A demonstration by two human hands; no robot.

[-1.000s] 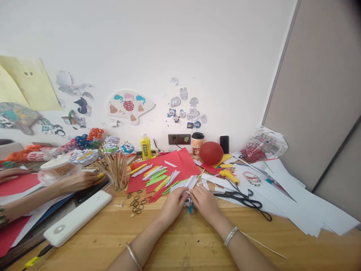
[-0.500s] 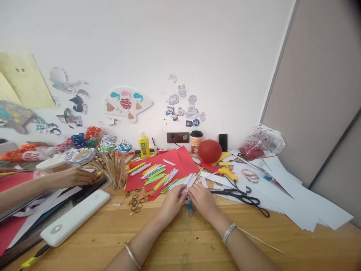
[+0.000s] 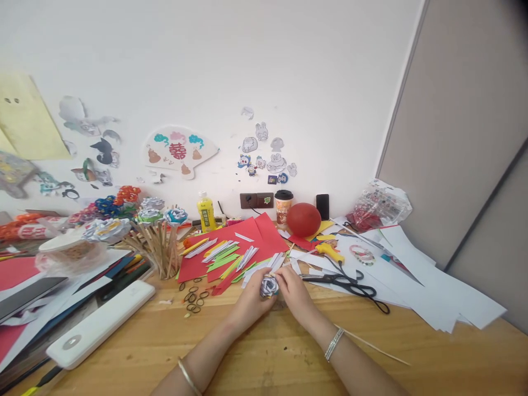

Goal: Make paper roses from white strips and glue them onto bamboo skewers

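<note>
A white paper flower (image 3: pixel 269 286) with bluish shading sits between my hands, low over the wooden table. My left hand (image 3: pixel 254 296) is wrapped round its left side and underside. At its upper right edge, my right hand (image 3: pixel 292 289) pinches with thumb and forefinger; whether a petal or a strip is in the pinch cannot be made out. Just beyond my fingers lie folded white paper strips (image 3: pixel 270 263). Black scissors (image 3: pixel 350 285) rest to the right of my right hand.
Red paper sheets (image 3: pixel 198 268) carry green, yellow and white strips. Rubber bands (image 3: pixel 193 297) lie left of my hands, near a white device (image 3: pixel 103 324). Sticks (image 3: pixel 159 250) stand in a holder. A red balloon (image 3: pixel 304 221), yellow glue gun (image 3: pixel 330 252), cup (image 3: pixel 283 208) and bottle (image 3: pixel 205 212) are behind.
The flower has turned so its petalled face now shows between my hands. Another person's arm at the left has gone out of view. The camera view has shifted slightly.
</note>
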